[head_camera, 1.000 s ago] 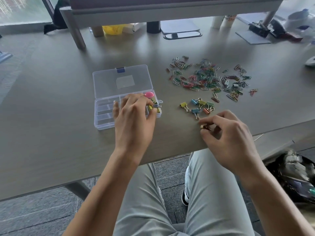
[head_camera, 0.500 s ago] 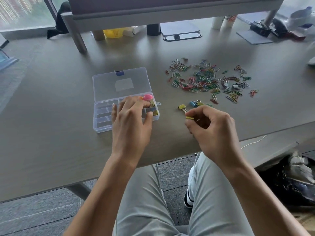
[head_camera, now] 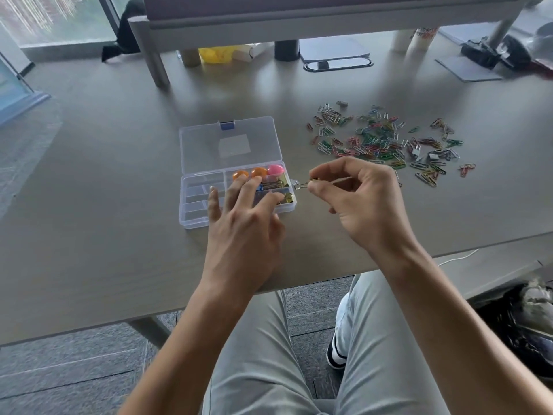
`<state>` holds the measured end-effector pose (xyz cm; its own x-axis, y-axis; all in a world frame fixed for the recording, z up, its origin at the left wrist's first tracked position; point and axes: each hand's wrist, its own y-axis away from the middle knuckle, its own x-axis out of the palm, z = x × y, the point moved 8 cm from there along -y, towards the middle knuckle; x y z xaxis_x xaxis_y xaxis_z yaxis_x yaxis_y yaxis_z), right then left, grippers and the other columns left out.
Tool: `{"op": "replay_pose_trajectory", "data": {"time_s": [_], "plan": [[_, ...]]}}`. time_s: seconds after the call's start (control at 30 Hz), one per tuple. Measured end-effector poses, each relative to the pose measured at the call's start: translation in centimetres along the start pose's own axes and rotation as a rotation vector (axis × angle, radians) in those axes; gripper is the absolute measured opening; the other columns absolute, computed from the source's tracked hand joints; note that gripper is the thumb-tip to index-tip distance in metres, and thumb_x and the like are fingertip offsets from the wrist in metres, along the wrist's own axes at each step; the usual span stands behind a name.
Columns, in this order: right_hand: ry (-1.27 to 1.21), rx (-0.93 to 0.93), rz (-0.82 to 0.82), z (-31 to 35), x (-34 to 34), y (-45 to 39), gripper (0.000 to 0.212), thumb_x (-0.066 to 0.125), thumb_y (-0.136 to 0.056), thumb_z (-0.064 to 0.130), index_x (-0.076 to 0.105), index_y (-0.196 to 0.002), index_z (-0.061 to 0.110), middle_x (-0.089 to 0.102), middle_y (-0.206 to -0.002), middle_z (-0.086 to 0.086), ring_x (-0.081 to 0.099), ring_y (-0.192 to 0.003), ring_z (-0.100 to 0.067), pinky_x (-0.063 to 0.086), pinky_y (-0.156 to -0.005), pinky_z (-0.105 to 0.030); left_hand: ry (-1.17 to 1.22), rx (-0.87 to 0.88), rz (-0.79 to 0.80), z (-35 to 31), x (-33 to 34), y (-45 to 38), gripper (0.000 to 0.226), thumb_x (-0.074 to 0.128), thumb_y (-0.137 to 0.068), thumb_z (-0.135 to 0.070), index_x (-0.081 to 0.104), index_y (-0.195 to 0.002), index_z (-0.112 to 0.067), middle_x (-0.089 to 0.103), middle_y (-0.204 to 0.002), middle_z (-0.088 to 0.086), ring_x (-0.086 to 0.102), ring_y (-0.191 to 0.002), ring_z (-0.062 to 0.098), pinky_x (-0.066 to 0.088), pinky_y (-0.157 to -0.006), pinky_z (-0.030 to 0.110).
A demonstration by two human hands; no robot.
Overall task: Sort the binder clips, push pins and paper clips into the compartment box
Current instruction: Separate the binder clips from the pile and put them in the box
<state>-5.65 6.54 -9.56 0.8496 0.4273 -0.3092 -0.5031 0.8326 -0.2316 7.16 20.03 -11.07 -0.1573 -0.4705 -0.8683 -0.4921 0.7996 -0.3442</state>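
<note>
**Inspector A:** Step in hand, please.

**Inspector B:** Judged as delivery of one binder clip. The right hand [head_camera: 363, 202] has its grip closed, thumb and forefinger pinched on a small binder clip with a wire handle [head_camera: 302, 185]. The clip is held above the surface, just beside the right-hand edge of the clear plastic compartment box [head_camera: 191, 218], not yet inside it.

**Inspector A:** Left hand?

**Inspector B:** The left hand [head_camera: 242, 232] lies over the near half of the box with its grip apart, fingers spread and holding nothing I can make out. Whether it touches the box rim I cannot tell.

**Inspector A:** Contents?

**Inspector B:** Round-headed push pins, two orange and one pink [head_camera: 258, 172], sit in the far right compartment; gold and blue binder clips [head_camera: 276, 184] in the compartments nearer. The left compartments look empty. The scattered multicoloured wire paper clips [head_camera: 380, 139] remain on the grey surface [head_camera: 98, 181], well apart from the box.

**Inspector A:** Next move?

**Inspector B:** In my judgement, a short carry leftward over the wall, release among the other binder clips, left fingers clear of the drop.

**Inspector A:** Markings?

**Inspector B:** None legible. The hinged clear lid [head_camera: 230, 143] bears a pale rectangular patch, with no writing readable.
</note>
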Motion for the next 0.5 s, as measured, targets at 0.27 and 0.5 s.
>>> {"op": "replay_pose_trajectory", "data": {"time_s": [0.27, 0.5], "plan": [[0.13, -0.076, 0.067, 0.6, 2.0, -1.2, 0.006, 0.085, -0.084, 0.019, 0.08, -0.087, 0.023, 0.075, -0.073, 0.006, 0.069, -0.065, -0.01, 0.057, -0.061, -0.026, 0.099, 0.0, -0.039, 0.2, -1.0, 0.5, 0.039, 0.055, -0.091, -0.018, 0.061, -0.13, -0.016, 0.05, -0.147, 0.009, 0.037, -0.144, 0.028, 0.029, -0.116, 0.055], [0.301, -0.175, 0.14, 1.1, 3.5, -1.2, 0.007, 0.084, -0.084, 0.021, 0.081, -0.088, 0.025, 0.073, -0.073, 0.014, 0.066, -0.068, -0.001, 0.052, -0.064, -0.016, 0.122, -0.028, -0.022, 0.3, -1.2, 1.6, 0.058, 0.058, -0.09, -0.019, 0.046, -0.147, -0.017, 0.043, -0.153, 0.007, 0.03, -0.147, 0.025, 0.028, -0.117, 0.052]]}}
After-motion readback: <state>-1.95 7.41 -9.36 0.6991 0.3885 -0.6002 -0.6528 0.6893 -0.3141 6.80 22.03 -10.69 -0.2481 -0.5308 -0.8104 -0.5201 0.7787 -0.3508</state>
